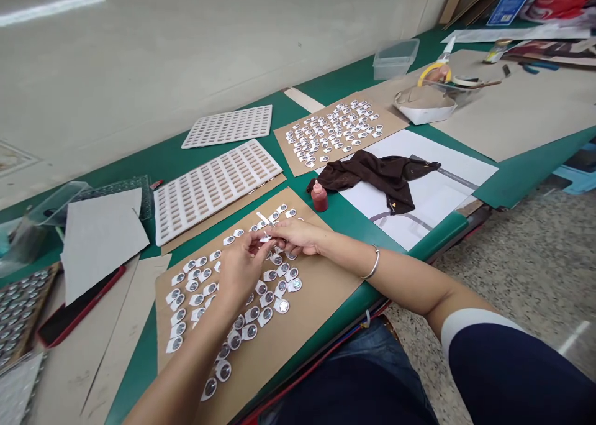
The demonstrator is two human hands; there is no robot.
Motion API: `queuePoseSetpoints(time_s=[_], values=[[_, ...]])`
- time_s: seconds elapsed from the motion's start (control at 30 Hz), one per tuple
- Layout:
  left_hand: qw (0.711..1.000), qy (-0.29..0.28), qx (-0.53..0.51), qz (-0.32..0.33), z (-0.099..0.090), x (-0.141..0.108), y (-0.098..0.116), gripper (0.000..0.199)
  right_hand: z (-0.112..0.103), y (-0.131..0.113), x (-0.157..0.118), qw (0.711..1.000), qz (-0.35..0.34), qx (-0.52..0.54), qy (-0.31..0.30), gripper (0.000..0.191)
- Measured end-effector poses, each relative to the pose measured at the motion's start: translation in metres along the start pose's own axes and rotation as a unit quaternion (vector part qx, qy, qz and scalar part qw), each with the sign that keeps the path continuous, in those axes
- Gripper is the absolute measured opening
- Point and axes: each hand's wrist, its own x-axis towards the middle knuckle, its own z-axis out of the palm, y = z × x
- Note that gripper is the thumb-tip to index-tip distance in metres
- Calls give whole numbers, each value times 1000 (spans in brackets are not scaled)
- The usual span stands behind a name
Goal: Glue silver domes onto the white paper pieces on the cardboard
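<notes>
My left hand [241,262] is closed, thumb and fingers pinching a small white tag-like piece [266,239] above the cardboard sheet [307,325]. Right beside it, my right hand [298,235] is closed too, its fingertips meeting the left ones at the piece. A slim white strip [263,217] pokes out past the right fingertips; its other end is hidden by the hand. Under and around both hands, rows of small white pieces with round dark, shiny centres [266,299] lie on the cardboard.
Beyond my right hand stands a small bottle of red liquid [319,196], near a dark brown cloth [379,175] on white paper. A second cardboard [286,155] holds more pieces. White slotted trays [216,186] lie at the back left; a red-edged dark case [79,310] lies left.
</notes>
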Motion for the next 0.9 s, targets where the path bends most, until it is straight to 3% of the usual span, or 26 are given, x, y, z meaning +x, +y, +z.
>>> queuePoseSetpoints(time_s=[0.67,0.8,0.9], values=[[999,-18,-11,-33,3,-2,-6,36,-3,6,5,1000,-9,1,-18,30],[995,-37,-40,-84,-7,1,-5,39,-3,7,5,1000,-14,-2,-13,28],[985,-58,-90,-139,-22,6,-22,42,-5,1,0,999,-28,-4,29,21]])
